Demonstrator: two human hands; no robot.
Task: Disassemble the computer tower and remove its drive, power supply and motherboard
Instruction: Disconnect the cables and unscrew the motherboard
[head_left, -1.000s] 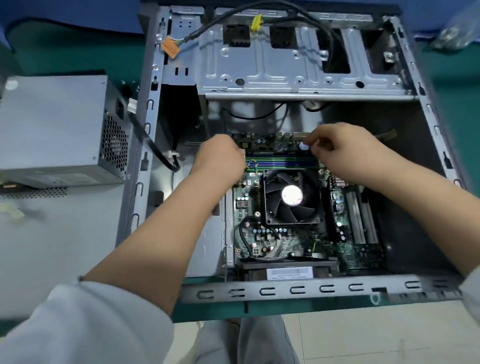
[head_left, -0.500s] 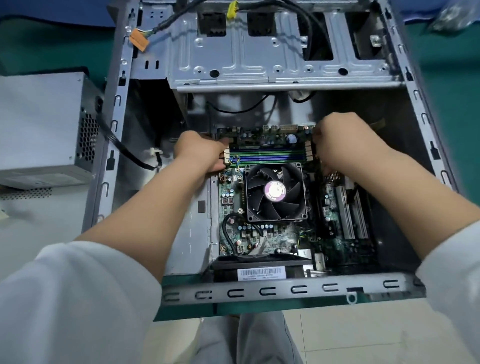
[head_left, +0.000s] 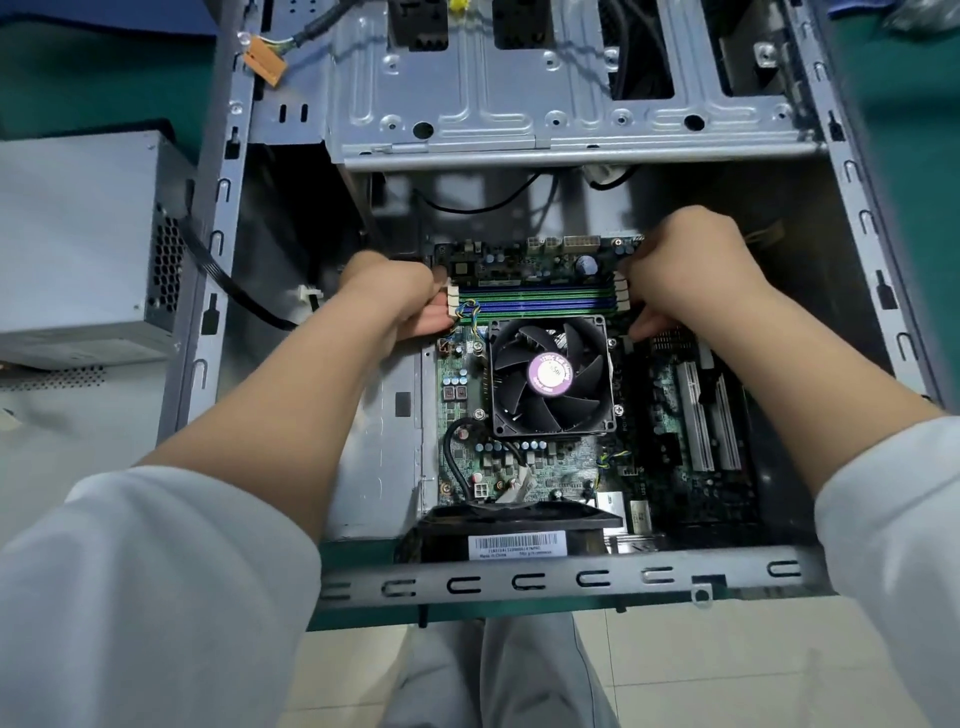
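Both hands have dropped from the board's top edge: left hand (head_left: 402, 301) and right hand (head_left: 685, 275) now curl round opposite sides of the green motherboard (head_left: 540, 405), seated in the grey steel case (head_left: 561, 577). Looks ready to lift.

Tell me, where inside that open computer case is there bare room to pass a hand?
There is a bare metal floor strip between the left arm and the motherboard. A dark gap opens between the case wall and the drive cage. It is crowded around the fan and the memory slots, where the left hand and right hand work.
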